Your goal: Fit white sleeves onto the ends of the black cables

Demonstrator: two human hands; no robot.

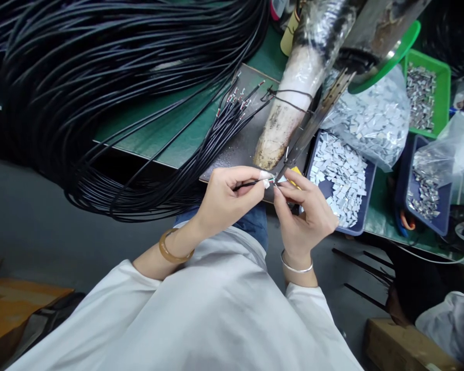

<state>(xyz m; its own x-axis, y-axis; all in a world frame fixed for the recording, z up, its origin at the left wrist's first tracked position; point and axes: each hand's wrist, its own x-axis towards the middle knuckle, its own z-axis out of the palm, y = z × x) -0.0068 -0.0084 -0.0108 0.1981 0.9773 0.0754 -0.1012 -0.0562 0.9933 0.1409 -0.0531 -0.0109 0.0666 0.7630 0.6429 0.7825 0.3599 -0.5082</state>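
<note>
Workshop, with bundled black cables point(139, 77).

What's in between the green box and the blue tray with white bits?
A see-through plastic bag of little pale pieces lies between the green box and blue tray, in the head view.

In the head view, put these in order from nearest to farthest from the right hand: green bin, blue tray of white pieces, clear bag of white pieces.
From the right hand:
1. Blue tray of white pieces, just beside it on the right.
2. Clear bag of white pieces, beyond that tray.
3. Green bin, farther right, past the bag.
</note>
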